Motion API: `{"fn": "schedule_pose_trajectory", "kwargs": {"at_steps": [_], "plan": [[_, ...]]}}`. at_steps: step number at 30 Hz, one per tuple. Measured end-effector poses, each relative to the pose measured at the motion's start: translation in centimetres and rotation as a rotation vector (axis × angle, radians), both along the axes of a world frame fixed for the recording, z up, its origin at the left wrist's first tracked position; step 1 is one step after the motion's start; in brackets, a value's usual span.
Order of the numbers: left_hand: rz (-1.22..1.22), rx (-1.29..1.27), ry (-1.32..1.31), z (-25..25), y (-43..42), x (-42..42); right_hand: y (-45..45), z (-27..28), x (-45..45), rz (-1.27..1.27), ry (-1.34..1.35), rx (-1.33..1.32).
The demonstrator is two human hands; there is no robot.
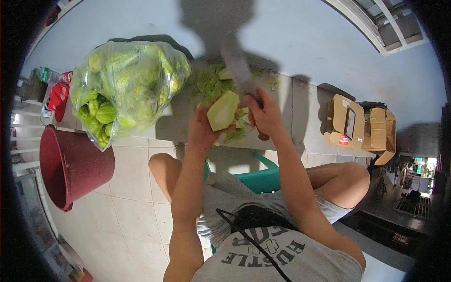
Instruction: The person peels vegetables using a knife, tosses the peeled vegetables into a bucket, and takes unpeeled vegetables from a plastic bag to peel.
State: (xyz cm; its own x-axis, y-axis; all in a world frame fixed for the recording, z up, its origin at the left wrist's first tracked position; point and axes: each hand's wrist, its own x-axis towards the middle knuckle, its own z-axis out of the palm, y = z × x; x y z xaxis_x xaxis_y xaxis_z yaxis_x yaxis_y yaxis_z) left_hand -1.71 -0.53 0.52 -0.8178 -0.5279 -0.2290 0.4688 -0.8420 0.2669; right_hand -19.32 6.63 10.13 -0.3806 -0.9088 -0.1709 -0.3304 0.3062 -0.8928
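My left hand is closed around a chayote, pale green and peeled on the side that faces up. In my right hand is a large knife, gripped by its brown handle, with the broad blade pointing away from me toward the wall. The blade is beside the chayote; whether they touch I cannot tell. Green peelings lie on the tiled ledge around both hands. Another pale peeled piece rests among them, behind the held chayote.
A clear plastic bag full of green chayotes stands on the ledge to the left. Below it is a dark red bucket on the floor. Cardboard boxes sit at the right. A green stool is under me.
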Motion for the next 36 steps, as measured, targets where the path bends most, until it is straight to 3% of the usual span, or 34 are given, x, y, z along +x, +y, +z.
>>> {"fn": "schedule_pose_trajectory", "kwargs": {"at_steps": [1,3,9,12,16,25,36], "plan": [[0.153,-0.003,-0.03,0.8,-0.4,0.0,0.5,0.6,0.4,0.003,-0.002,0.002],[0.166,-0.012,-0.015,-0.8,-1.7,-0.2,1.6,1.3,1.2,-0.05,-0.159,0.143],[0.296,0.013,-0.006,-0.8,-2.4,0.4,4.2,-3.0,3.6,0.085,-0.037,0.341],[0.352,-0.064,-0.05,-0.9,-3.2,1.0,5.1,-5.1,4.0,0.119,0.035,0.189],[0.451,-0.082,-0.14,0.0,-3.3,0.9,5.3,-6.3,3.9,0.137,-0.083,0.24],[0.315,-0.051,-0.12,0.8,-1.9,0.5,4.8,-6.4,4.2,0.101,-0.136,0.37],[0.305,-0.011,-0.023,-0.7,-0.5,-0.9,2.5,-5.8,6.1,0.009,-0.347,0.209]]}}
